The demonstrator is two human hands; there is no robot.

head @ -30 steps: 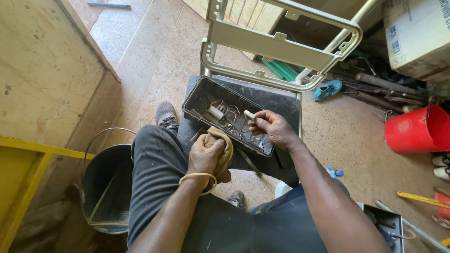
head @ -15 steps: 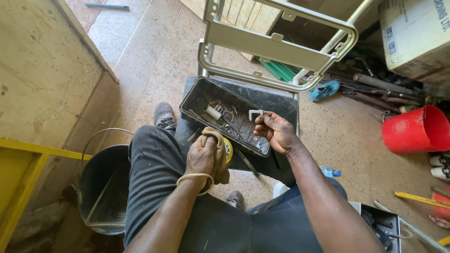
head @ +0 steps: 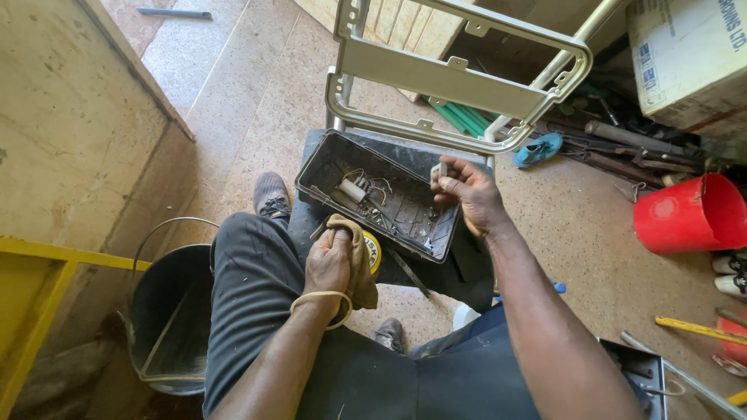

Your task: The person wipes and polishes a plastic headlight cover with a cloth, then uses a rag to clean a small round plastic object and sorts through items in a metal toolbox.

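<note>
Nearest, left hand (head: 331,260) resting on the dark-trousered left knee (head: 249,257), fingers curled tight around a crumpled tan cloth (head: 354,253), with a yellow round roll, probably tape (head: 372,253), peeking out beside it and a pale rubber band (head: 319,299) looped at the wrist. Just beyond, right hand (head: 471,198) raised over the far rim of the work, thumb and fingertips pinched on a small white plastic piece (head: 438,173), held above the edge and not set inside. Between the two hands, a shallow black rectangular plastic housing (head: 327,155) lying open and tilted on a dark stool or case, its near edge close to the cloth hand.

Judged by the layout: somewhere in the middle. Housing open, its inner parts exposed, one little part lifted clear; cleaning or refitting apparently not finished, since the inside looks dusty and scuffed, with a small pale block (head: 352,189) and thin loose wires (head: 377,194) scattered on the floor of it. Whether the white piece belongs to the wiring, cannot tell.

Farther off: grey metal frame (head: 451,78) standing upright behind the housing, black metal bucket (head: 167,311) to the left by the knee, red plastic bucket (head: 689,214) to the right, cardboard box (head: 685,54) and loose pipes and tools along the back.
</note>
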